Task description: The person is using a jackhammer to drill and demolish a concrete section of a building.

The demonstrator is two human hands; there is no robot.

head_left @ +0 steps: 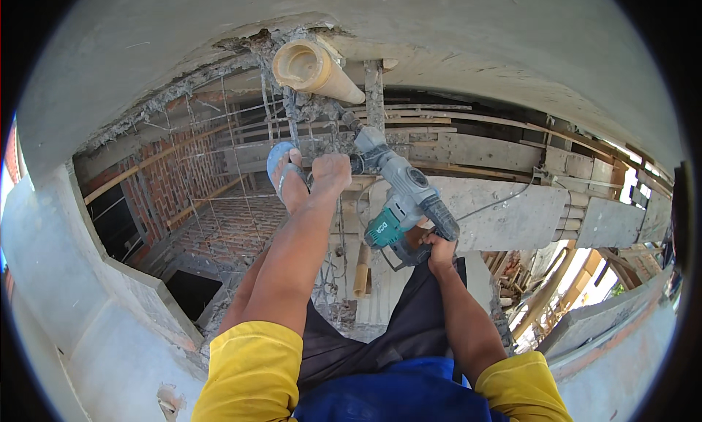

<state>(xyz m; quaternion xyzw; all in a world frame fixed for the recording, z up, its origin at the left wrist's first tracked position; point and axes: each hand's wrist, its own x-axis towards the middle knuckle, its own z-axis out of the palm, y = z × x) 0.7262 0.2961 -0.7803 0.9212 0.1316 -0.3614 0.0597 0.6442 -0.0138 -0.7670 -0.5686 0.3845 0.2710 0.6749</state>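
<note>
Both my hands are on a grey and teal demolition hammer [409, 188]. My left hand [331, 173] is closed in a fist around its side handle near the front, and most of that handle is hidden. My right hand [441, 251] wraps round the rear handle, with the trigger hidden. The tool points up and away. Its chisel end reaches broken grey concrete [311, 109] just below a yellowish plastic pipe [333, 80]; dust or shadow hides whether the tip touches. Bare steel bars [265, 93] stick out of the broken concrete.
My foot in a blue flip-flop [278, 159] is just left of my left hand. Below lies an opening with thin rods and a brick wall [197, 166]. A pale board [497, 210] spans the right side, a dark cable [501, 200] crossing it. Smooth grey concrete [468, 27] curves across the far side.
</note>
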